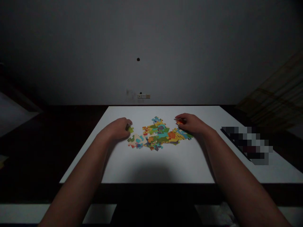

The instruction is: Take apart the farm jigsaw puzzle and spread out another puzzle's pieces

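Note:
A loose heap of colourful jigsaw puzzle pieces (163,136) lies on the white table between my hands, some of them overlapping. At the heap's left side is my left hand (120,127), its fingers curled round a green puzzle piece (130,129) that is partly hidden by the fingers. My right hand (190,122) is at the upper right of the heap. Between its thumb and fingers it pinches a red and orange puzzle piece (180,122). A pale piece (139,139) lies just below my left hand.
The white table (151,171) has its far edge close to a grey wall (151,47) with a socket plate (144,96). On the table's right side lies a dark flat object (246,145), blurred by pixelation.

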A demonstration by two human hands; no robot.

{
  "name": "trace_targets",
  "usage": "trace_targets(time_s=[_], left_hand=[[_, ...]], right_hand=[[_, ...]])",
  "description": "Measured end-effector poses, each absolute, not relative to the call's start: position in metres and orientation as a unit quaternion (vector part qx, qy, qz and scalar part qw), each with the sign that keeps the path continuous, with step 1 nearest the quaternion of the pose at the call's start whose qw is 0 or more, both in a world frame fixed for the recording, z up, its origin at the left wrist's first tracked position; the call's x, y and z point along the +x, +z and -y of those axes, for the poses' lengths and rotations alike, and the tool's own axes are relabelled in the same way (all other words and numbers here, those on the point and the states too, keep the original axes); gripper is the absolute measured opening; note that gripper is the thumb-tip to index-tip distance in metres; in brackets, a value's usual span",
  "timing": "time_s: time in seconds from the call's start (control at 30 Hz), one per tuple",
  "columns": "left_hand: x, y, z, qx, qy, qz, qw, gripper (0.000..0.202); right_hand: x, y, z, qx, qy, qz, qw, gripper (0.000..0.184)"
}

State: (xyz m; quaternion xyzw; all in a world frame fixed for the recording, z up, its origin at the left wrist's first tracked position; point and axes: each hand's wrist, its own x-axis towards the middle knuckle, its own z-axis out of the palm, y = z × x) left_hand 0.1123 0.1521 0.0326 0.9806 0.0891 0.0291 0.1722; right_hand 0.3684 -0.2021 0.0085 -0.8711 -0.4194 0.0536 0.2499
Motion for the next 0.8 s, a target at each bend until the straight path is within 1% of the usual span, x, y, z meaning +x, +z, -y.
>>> trace_targets(time_s=[0.13, 0.3, 0.5, 0.6, 0.7, 0.8], left_hand=[[0.112, 0.035, -0.155, 0.985, -0.006, -0.077, 0.156, 0.053], [0.112, 0.039, -0.155, 0.983, -0.027, -0.073, 0.164, 0.057], [0.116, 0.031, -0.154, 0.978, -0.023, -0.042, 0.205, 0.065], [0.118, 0.026, -0.153, 0.976, -0.004, -0.018, 0.216, 0.064], [0.118, 0.028, -0.152, 0.980, 0.031, -0.015, 0.195, 0.058], [0.114, 0.036, -0.153, 0.985, 0.017, -0.024, 0.170, 0.061]], right_hand=[[0.372, 0.007, 0.211, -0.867, 0.080, 0.396, 0.292, 0.055], [0.379, 0.009, 0.222, -0.887, 0.092, 0.336, 0.302, 0.056], [0.383, 0.009, 0.222, -0.900, 0.041, 0.301, 0.313, 0.040], [0.378, 0.007, 0.215, -0.895, 0.027, 0.314, 0.315, 0.040], [0.371, 0.006, 0.208, -0.883, 0.001, 0.343, 0.321, 0.044], [0.369, 0.007, 0.205, -0.872, -0.042, 0.361, 0.328, 0.037]])
